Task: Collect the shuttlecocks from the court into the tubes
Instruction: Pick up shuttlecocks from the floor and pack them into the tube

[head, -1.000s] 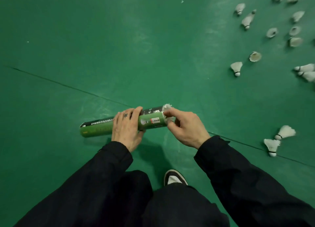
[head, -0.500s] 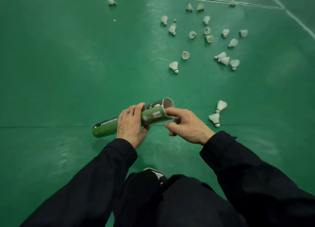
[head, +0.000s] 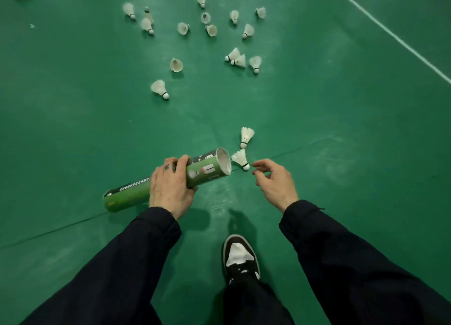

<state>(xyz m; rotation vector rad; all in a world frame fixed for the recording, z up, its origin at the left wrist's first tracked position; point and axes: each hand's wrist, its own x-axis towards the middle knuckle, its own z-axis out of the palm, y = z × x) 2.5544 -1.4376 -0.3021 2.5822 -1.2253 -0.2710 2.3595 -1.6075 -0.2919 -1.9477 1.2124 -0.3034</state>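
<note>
Green tube (head: 168,180) gripped round its middle by the left hand (head: 170,185), open mouth aimed right, held just above the court floor (head: 73,105). Right hand (head: 273,180), fingers loose and empty, reaches for the nearest shuttlecock (head: 240,159) lying by the mouth. Step: pick-up. Next, prob.: pinch it near the cork, feed it in cork-first; many others lie farther off.

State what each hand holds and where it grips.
Left hand grips the green cardboard shuttlecock tube around its middle. Right hand holds nothing, its fingers near a white feather shuttlecock.
</note>
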